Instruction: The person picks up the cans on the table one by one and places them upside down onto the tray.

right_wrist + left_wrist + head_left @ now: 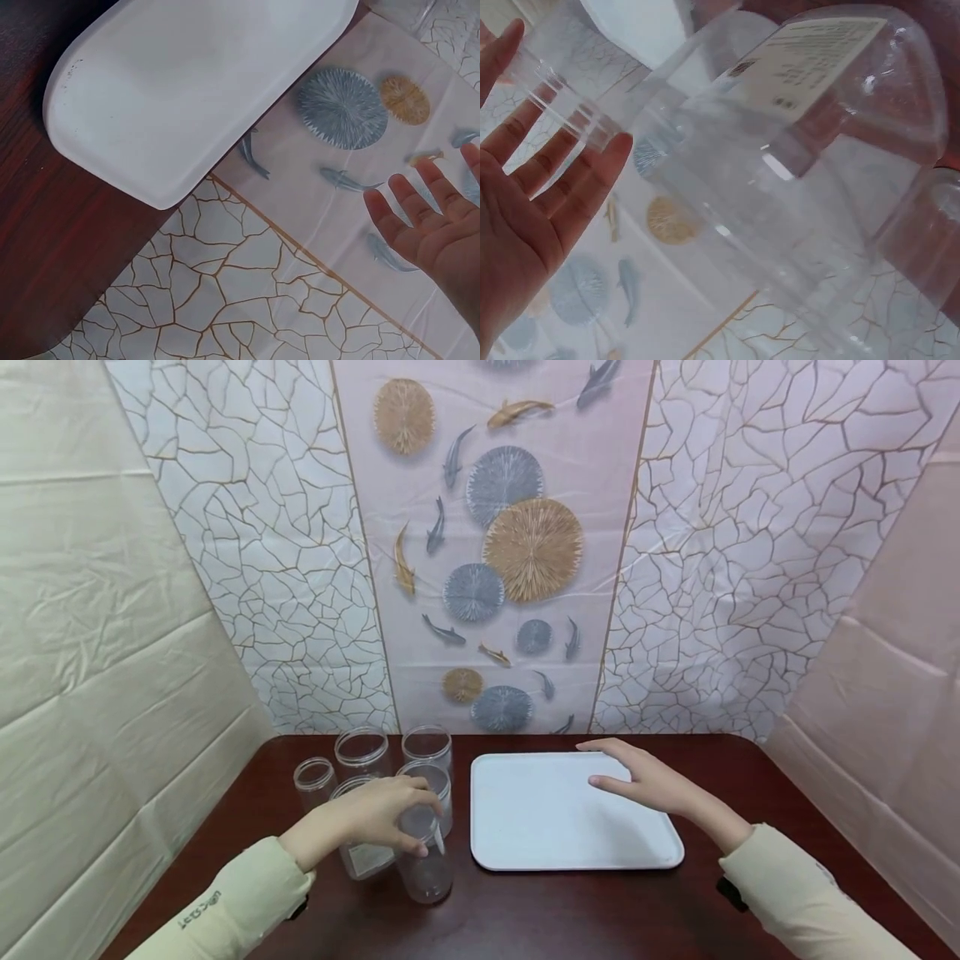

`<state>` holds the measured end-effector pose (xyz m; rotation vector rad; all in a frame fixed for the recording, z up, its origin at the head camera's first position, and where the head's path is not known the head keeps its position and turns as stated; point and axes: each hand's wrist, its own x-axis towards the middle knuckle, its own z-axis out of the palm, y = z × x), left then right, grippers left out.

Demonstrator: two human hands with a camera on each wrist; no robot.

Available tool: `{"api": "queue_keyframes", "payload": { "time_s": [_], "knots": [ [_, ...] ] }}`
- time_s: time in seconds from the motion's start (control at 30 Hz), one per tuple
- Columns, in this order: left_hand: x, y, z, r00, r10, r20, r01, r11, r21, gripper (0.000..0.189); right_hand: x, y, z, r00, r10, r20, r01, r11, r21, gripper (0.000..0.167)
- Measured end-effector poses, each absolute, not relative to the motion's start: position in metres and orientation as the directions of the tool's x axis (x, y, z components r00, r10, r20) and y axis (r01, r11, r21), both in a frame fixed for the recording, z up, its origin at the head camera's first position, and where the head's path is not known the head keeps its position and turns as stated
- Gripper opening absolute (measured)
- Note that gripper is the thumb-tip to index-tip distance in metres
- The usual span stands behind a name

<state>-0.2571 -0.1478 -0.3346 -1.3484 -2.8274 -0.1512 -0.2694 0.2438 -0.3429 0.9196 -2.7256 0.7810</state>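
Observation:
My left hand is at the top of the front clear jar, which stands upright on the table. The thumb lies on its near side, and the fingers pass round the rim, partly seen through the clear wall. Just behind and beside it stand more clear jars; a larger jar has a printed label. My right hand hangs over the white tray, fingers apart, holding nothing. In the right wrist view the tray lies away from the right hand.
Several clear open jars crowd the left of the table, among them a small jar at the far left and a tall jar at the back. The dark red table ends against a patterned backdrop; cloth walls flank both sides.

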Motion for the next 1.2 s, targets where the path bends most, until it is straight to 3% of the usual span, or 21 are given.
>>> {"api": "queue_keyframes", "payload": {
  "time_s": [0.2, 0.63, 0.97, 1.2],
  "knots": [
    [-0.259, -0.143, -0.323, -0.581, 0.811, 0.06, 0.813, 0.575, 0.092, 0.042, -0.268, 0.239, -0.342, -0.79, -0.519, 0.326, -0.613, 0.663, -0.43, 0.047],
    [-0.258, -0.129, -0.286, -0.544, 0.825, 0.151, 0.839, 0.531, 0.122, 0.045, -0.265, 0.235, -0.337, -0.787, -0.523, 0.328, -0.618, 0.666, -0.419, 0.046],
    [-0.261, -0.123, -0.273, -0.616, 0.732, 0.291, 0.788, 0.582, 0.202, 0.047, -0.263, 0.235, -0.331, -0.789, -0.509, 0.344, -0.613, 0.613, -0.499, 0.045],
    [-0.268, -0.12, -0.271, -0.652, 0.629, 0.423, 0.757, 0.567, 0.326, 0.045, -0.259, 0.231, -0.324, -0.781, -0.464, 0.418, -0.624, 0.574, -0.53, 0.048]
  ]
}}
